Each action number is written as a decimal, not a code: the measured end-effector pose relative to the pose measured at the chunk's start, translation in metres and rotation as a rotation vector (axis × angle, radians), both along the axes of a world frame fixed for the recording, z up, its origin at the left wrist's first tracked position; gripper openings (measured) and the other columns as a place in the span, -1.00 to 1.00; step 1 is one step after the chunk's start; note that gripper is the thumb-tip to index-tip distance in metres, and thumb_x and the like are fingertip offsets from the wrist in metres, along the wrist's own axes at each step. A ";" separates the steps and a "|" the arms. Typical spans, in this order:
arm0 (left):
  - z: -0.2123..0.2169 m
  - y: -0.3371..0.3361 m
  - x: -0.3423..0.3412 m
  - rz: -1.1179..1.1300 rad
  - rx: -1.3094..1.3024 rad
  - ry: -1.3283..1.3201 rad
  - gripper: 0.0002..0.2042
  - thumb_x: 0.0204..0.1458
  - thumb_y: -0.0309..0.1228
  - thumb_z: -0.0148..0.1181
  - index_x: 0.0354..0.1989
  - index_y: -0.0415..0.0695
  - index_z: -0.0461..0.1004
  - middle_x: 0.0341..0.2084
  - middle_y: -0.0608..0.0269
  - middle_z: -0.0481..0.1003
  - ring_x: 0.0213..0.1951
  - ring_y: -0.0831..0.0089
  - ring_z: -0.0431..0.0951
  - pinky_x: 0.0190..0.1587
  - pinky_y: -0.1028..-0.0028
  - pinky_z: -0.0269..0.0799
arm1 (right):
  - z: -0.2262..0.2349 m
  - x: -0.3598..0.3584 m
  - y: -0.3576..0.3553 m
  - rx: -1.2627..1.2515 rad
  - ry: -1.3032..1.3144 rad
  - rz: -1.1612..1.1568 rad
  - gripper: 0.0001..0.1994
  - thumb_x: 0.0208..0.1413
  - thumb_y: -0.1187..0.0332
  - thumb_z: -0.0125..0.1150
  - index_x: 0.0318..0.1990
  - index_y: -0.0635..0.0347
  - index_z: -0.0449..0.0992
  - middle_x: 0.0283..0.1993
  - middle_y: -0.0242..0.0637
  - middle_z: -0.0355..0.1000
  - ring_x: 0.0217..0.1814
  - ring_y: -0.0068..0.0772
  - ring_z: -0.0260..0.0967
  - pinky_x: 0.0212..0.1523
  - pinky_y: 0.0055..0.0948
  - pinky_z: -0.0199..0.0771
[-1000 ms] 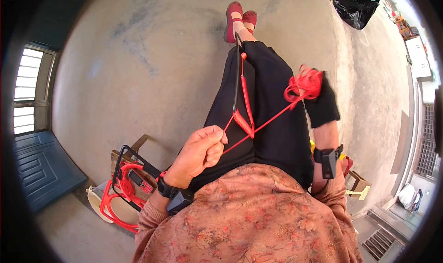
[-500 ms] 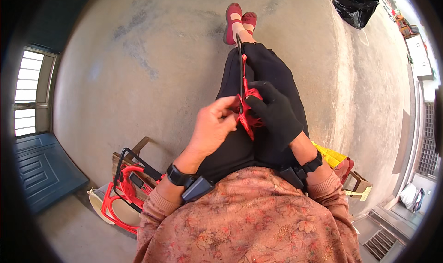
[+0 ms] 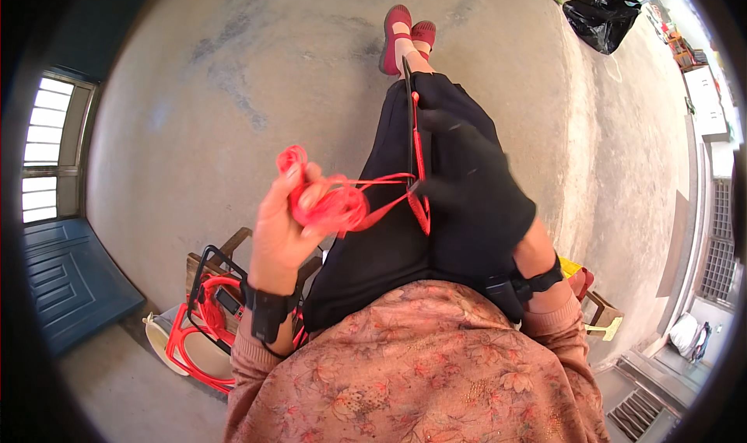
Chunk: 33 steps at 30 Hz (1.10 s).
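The left hand (image 3: 292,225) is now raised and closed around a loose bundle of red cord (image 3: 327,202), its fingers curled over the tangle so the loops bulge out above and to the inner side of the grip. A second ago that bundle sat at the gloved right hand, out to the person's right, and half a second ago both hands met over the lap; so the bundle has crossed from one hand to the other. From the left grip two strands of the cord run taut toward the right hand (image 3: 475,202), which wears a black glove and is pressed down on the lap. Its fingers are closed at the point where the strands meet a thin black rod (image 3: 408,124) wrapped in red (the glove blends with the dark trousers, so whether it pinches the cord, the rod or both I cannot tell exactly). The rod runs away from that grip along the legs toward the red shoes (image 3: 406,32).

Judging by the swap, the cord is being passed around the rod turn by turn, with the bundle handed across on each pass, and this pass is half made.

Below the left wrist, beside the chair, a black wire frame (image 3: 212,287) with more red cord stands on the concrete floor (image 3: 194,108).
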<state>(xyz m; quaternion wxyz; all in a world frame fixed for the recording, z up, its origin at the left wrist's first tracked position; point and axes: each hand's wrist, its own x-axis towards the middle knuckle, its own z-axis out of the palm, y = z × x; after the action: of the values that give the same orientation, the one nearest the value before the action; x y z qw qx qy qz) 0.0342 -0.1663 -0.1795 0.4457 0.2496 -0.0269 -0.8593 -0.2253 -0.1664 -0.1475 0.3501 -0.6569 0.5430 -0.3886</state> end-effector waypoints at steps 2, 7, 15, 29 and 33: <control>0.020 0.015 0.010 0.018 -0.100 0.085 -0.82 0.21 -0.29 0.03 -0.27 -0.16 0.35 -0.65 0.37 0.33 -0.63 0.56 0.28 -0.67 0.57 0.16 | 0.006 0.010 -0.004 -0.277 0.394 0.167 -0.53 0.09 0.46 0.21 0.18 0.20 0.34 -0.01 -0.23 0.46 0.00 -0.38 0.43 0.00 -0.48 0.43; 0.061 0.017 0.034 0.081 -0.442 -0.153 -0.82 0.16 -0.33 0.08 -0.32 -0.16 0.28 -0.70 0.38 0.24 -0.64 0.60 0.22 -0.67 0.57 0.14 | 0.029 0.019 -0.011 0.342 -0.109 0.352 -0.87 0.18 0.40 0.08 -0.26 0.28 0.47 -0.22 -0.20 0.43 -0.20 -0.38 0.47 -0.13 -0.40 0.46; 0.004 0.008 -0.037 -0.226 -0.610 -1.067 -0.77 -0.06 -0.46 0.32 -0.22 -0.22 0.49 -0.56 0.47 0.42 -0.50 0.72 0.36 -0.42 0.57 0.34 | 0.024 0.006 0.034 0.550 -1.197 0.079 -0.90 0.18 0.43 0.05 -0.25 0.27 0.42 -0.45 -0.20 0.38 -0.49 -0.37 0.33 -0.37 -0.41 0.41; -0.012 0.011 -0.044 0.021 -0.362 -0.695 -0.55 -0.05 -0.60 0.31 0.06 -0.23 0.34 -0.32 0.21 0.52 -0.28 0.57 0.53 -0.22 0.52 0.45 | 0.010 -0.034 0.026 -0.121 0.192 0.086 -0.65 0.01 0.50 0.24 -0.01 0.30 0.44 -0.16 -0.11 0.44 -0.11 -0.11 0.42 -0.08 -0.28 0.44; 0.001 0.002 -0.028 0.149 -0.579 -0.940 -0.69 0.03 -0.60 0.22 -0.02 -0.24 0.40 -0.22 0.17 0.56 -0.22 0.50 0.58 -0.21 0.47 0.49 | -0.035 -0.026 0.018 0.226 -0.427 -0.176 -0.65 0.01 0.52 0.22 0.01 0.26 0.45 -0.17 -0.14 0.44 -0.18 -0.27 0.43 -0.16 -0.36 0.45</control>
<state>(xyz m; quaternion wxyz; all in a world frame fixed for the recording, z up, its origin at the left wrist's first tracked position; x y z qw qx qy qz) 0.0062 -0.1639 -0.1787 0.4955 0.4745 -0.4402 -0.5792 -0.2510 -0.1480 -0.1821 0.4927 -0.4671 0.5518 -0.4843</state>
